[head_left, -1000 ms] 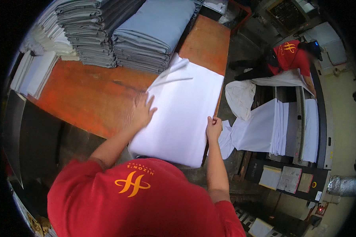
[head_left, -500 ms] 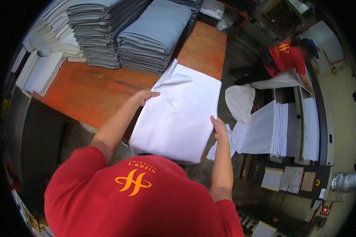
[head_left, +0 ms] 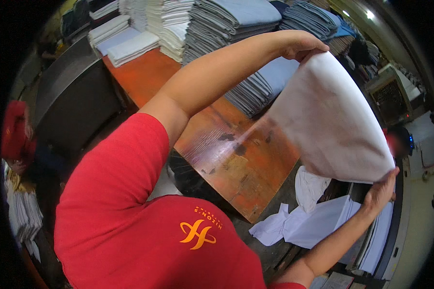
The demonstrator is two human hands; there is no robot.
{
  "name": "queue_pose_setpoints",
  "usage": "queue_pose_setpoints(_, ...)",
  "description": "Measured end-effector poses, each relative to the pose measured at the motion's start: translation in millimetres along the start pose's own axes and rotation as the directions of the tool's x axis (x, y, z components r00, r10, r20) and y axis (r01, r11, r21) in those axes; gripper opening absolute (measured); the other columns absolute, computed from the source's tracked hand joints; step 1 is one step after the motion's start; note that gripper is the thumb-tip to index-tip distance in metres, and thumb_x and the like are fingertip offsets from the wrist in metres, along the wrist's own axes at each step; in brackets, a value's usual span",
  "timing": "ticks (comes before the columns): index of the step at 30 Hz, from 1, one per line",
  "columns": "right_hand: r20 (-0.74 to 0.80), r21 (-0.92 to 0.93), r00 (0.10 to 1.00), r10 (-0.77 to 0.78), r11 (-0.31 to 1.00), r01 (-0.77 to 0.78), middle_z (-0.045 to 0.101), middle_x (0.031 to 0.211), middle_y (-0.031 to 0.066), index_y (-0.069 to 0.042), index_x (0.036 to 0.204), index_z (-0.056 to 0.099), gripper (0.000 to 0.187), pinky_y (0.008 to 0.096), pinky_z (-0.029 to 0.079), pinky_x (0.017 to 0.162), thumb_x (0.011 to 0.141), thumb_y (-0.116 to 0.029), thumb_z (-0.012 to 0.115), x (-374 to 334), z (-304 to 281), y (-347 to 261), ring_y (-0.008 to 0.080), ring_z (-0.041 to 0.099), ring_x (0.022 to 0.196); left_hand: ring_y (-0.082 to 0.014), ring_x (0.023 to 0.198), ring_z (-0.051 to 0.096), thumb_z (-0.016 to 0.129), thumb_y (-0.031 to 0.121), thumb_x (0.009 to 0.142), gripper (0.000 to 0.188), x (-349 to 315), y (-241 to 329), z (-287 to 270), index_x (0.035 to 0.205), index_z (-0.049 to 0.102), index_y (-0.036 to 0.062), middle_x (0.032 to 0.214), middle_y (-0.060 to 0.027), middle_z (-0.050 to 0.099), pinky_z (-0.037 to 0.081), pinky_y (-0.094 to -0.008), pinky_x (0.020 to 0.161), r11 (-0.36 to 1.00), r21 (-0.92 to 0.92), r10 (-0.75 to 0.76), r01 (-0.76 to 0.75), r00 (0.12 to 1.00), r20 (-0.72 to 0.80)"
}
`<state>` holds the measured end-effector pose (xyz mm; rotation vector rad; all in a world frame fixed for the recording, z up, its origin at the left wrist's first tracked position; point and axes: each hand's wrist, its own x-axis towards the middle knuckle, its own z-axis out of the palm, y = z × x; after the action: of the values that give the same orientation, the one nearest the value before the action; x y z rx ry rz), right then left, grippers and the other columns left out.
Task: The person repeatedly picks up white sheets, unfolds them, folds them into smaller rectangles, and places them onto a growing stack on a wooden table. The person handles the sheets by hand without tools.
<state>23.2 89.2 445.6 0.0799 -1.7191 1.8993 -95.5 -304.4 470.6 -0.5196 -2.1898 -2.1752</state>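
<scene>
A white cloth (head_left: 335,115) is stretched in the air between my two raised hands, lifted above the orange tabletop. My left hand (head_left: 306,45) is closed on its upper corner at the far side. Lower down on the right, my right hand (head_left: 378,192) pinches the cloth's near right corner. Between the hands the top edge runs taut, while the lower left part is smeared by motion over the table (head_left: 255,185). The fingertips of both hands are partly hidden by the cloth.
Stacks of folded grey-blue cloths (head_left: 226,29) and white cloths (head_left: 130,48) stand on the table's far side. White sheets (head_left: 318,224) hang over a long machine at right. People in red are at the far right and the left edge (head_left: 17,130).
Both hands have risen and moved right, lifting the white cloth off the table and spreading it in the air. The view has turned, showing more table and another person at left.
</scene>
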Motion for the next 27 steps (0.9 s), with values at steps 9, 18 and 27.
queue_pose_setpoints(9,-0.128,-0.246,0.923,0.364,0.890,-0.385,0.061,0.112,0.0117,0.002,0.115,0.057,0.035,0.0361,0.043,0.091,0.096,-0.027,0.055,-240.8,-53.4,131.4,0.0213,0.056,0.100,-0.0131,0.089,0.054,0.058,0.043,0.091,0.045,-226.3,-174.5,-28.9,0.113,0.064,0.0047,0.099,-0.0019,0.064,0.044,-0.0298,0.079,0.961,0.173,-0.230,0.215,0.971,0.073)
queue_pose_setpoints(18,0.054,-0.162,0.690,0.722,0.688,-0.707,0.059,0.094,-0.0003,-0.003,0.098,0.061,0.015,0.0263,0.040,0.082,0.094,-0.018,0.061,-403.8,-95.7,229.7,0.0105,0.051,0.086,-0.0101,0.095,0.055,0.063,0.016,0.091,0.023,-402.7,-300.6,10.7,0.108,0.065,0.0009,0.100,0.0010,0.063,0.041,-0.0273,0.091,0.829,-0.047,-0.558,0.557,0.830,-0.017)
queue_pose_setpoints(27,0.028,-0.141,0.957,0.290,0.949,-0.283,0.053,0.121,0.0105,0.003,0.124,0.053,0.039,0.0336,0.035,0.102,0.096,-0.023,0.058,-333.6,-93.5,151.7,0.0216,0.050,0.114,-0.0211,0.113,0.051,0.070,0.013,0.082,0.018,-363.1,-213.9,3.1,0.095,0.069,0.0010,0.119,-0.0076,0.055,0.039,-0.0343,0.099,0.994,0.101,0.041,-0.034,0.997,-0.063)
